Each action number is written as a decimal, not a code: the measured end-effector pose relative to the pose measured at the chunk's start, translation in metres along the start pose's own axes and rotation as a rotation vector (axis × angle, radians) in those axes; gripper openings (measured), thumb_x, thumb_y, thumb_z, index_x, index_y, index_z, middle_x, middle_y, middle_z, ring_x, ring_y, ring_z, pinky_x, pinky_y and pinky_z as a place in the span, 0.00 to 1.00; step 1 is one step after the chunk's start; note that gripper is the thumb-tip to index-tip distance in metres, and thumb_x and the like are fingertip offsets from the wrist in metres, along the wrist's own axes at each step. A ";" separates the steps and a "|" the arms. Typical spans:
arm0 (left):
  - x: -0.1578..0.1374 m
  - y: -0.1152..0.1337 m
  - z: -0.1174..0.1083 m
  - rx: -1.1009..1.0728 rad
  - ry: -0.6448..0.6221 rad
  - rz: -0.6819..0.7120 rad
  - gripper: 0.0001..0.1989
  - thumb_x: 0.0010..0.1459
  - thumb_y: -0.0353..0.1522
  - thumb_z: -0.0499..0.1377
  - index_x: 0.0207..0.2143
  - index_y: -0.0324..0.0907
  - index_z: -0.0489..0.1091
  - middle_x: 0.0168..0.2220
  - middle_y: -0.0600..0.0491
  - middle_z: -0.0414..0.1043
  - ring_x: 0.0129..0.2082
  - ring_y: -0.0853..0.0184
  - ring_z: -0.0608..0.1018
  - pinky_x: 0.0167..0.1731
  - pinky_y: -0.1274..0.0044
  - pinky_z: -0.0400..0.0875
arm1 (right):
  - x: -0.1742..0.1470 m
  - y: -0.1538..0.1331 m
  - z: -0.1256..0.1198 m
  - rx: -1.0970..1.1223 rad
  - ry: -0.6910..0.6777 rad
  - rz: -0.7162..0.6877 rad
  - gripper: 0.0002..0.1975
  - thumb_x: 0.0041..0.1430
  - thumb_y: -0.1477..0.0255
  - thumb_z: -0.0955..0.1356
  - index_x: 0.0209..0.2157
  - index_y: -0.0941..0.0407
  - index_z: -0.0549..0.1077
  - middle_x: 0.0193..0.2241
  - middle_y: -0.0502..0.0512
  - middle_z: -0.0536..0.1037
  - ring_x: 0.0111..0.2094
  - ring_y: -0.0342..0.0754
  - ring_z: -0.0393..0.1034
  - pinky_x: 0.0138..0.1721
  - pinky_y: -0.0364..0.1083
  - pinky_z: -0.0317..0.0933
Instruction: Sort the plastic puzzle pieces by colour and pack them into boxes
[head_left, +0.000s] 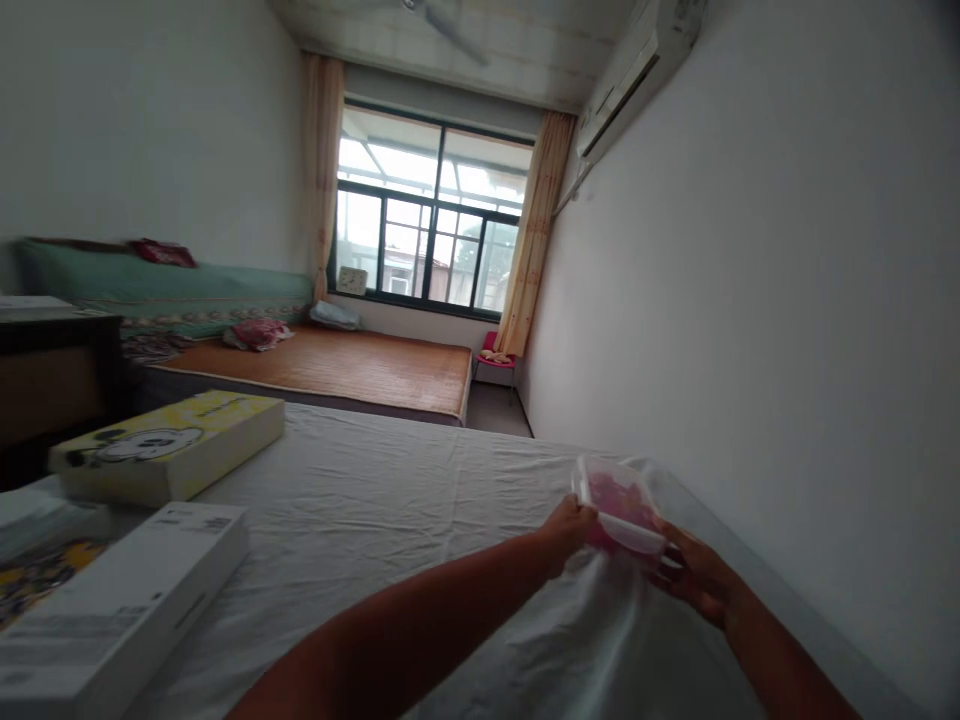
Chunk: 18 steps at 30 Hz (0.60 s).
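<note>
A clear plastic container (pixel 621 500) with pink contents is at the right side of the white-covered table, near the wall. My left hand (pixel 568 530) grips its left side, fingers closed round the edge. On the opposite side, my right hand (pixel 694 572) holds it with bent fingers. The pink pieces inside are too blurred to name. Whether the container rests on the cloth or is slightly raised, I cannot tell.
A white sheet (pixel 375 480) covers the table. At the left lie a yellow cartoon-print box (pixel 225 430), a long white box (pixel 135 610) and a clear plastic bag (pixel 52 525). Beyond are a bed (pixel 360 365) and a pink chair (pixel 495 352); a wall (pixel 750 300) borders the right.
</note>
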<state>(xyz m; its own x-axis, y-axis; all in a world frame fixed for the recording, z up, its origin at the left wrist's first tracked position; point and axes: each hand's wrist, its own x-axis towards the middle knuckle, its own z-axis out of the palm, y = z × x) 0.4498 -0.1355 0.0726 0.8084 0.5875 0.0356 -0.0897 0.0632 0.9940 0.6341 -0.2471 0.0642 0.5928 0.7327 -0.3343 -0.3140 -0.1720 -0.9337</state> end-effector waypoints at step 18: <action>-0.286 0.095 -0.346 0.520 0.965 -0.023 0.28 0.52 0.34 0.58 0.55 0.35 0.61 0.59 0.38 0.61 0.60 0.52 0.63 0.54 0.68 0.63 | -0.063 0.104 0.489 -0.046 -0.540 0.044 0.22 0.48 0.60 0.70 0.42 0.50 0.61 0.30 0.49 0.72 0.29 0.46 0.71 0.33 0.52 0.69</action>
<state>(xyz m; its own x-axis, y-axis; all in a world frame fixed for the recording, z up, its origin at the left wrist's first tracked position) 0.0089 -0.0189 0.1208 -0.0094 0.9893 0.1455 0.3596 -0.1324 0.9237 0.2012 0.0107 0.0511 0.1110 0.9560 -0.2716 -0.2900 -0.2303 -0.9289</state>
